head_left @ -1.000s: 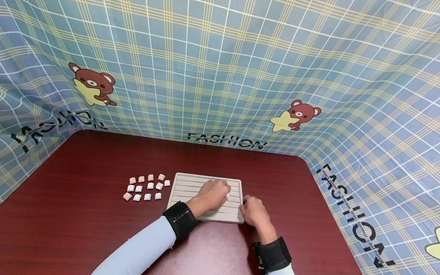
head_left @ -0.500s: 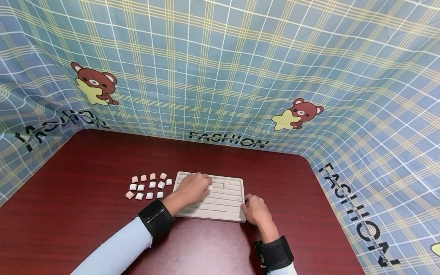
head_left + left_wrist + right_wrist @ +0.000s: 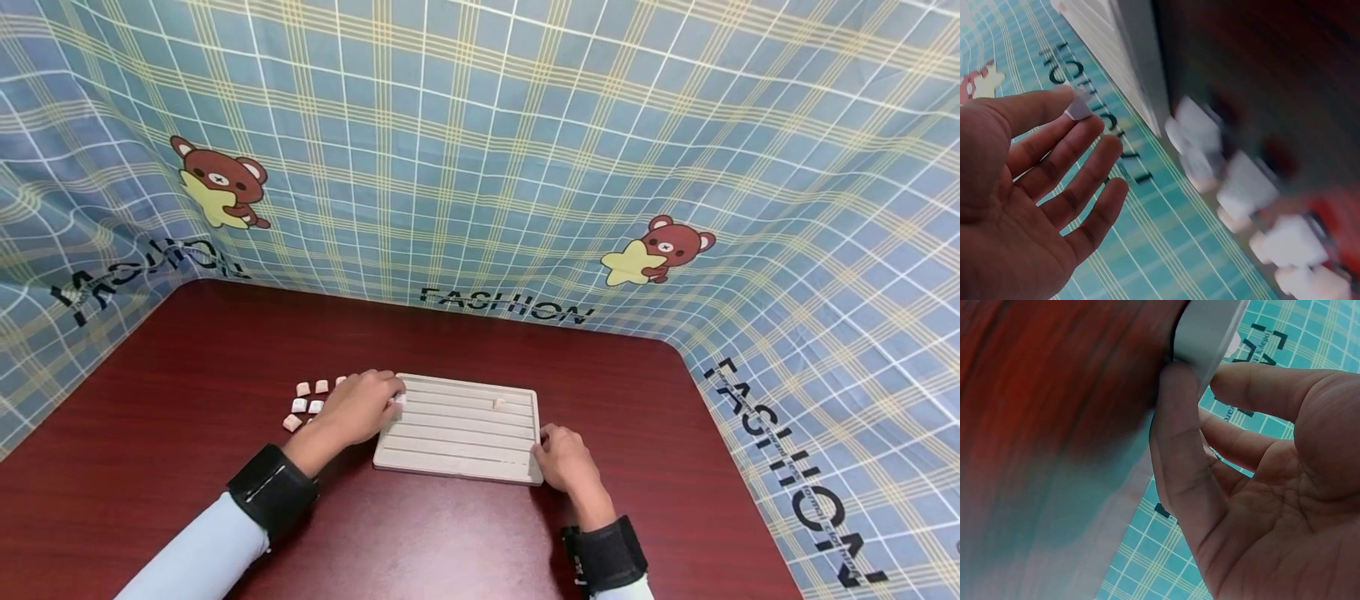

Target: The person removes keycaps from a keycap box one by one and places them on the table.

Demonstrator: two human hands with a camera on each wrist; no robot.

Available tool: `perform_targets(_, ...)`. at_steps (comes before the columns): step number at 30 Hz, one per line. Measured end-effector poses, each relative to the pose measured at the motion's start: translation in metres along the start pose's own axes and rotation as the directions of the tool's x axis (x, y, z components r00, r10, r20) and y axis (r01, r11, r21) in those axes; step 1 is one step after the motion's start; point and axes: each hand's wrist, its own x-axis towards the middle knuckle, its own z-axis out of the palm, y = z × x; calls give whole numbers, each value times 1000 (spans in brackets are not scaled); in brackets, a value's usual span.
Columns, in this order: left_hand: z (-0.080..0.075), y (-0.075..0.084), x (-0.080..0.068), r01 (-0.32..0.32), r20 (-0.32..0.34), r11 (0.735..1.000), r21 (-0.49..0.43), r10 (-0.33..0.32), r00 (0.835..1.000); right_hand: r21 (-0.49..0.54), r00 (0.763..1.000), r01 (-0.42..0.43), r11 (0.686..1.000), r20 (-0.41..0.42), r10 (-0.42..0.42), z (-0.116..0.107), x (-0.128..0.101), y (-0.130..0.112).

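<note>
My left hand point(image 3: 363, 407) is over the left edge of a cream tray point(image 3: 457, 450) with long raised ridges. Between its thumb and index finger it pinches a small white keycap point(image 3: 1079, 111); the other fingers spread loosely. One pale pink keycap point(image 3: 499, 404) sits on the tray's upper right, between ridges. At the tray's right edge, my right hand point(image 3: 566, 458) grips the rim, thumb on one side and a finger on the other, as the right wrist view shows.
Loose white and pinkish keycaps point(image 3: 299, 405) lie in rows on the dark red table point(image 3: 450, 533) left of the tray, partly hidden by my left hand and forearm. A plaid cloth point(image 3: 480, 167) with bear prints hangs around the table's back and sides.
My left hand has moved left across the tray, from its right part to its left edge, carrying the white keycap. This uncovered the pink keycap. The right hand keeps its place at the rim.
</note>
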Motion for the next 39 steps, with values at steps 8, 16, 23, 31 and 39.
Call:
perform_targets(8, -1, -22, -19, 30, 9, 1000, -3, -30, 1000, -4, 1000, 4, 1000, -14, -4, -1, 0, -1)
perform_targets(16, 2, -29, -27, 4, 37, 1000, -17, -4, 999, -1, 1000, 12, 1000, -12, -12, -1, -3, -1)
perform_targets(23, 6, -31, -29, -1, 49, 1000, -23, 2, 999, -12, 999, 39, 999, -37, -40, 1, -1, 0)
perform_targets(31, 10, -33, -30, 7, 44, 999, -35, -5, 999, -9, 998, 38, 999, -50, -39, 1, -1, 0)
perform_targets(39, 6, -33, -28, -6, 47, 1000, -21, 7, 999, -7, 998, 41, 999, -46, -41, 0, -2, -1)
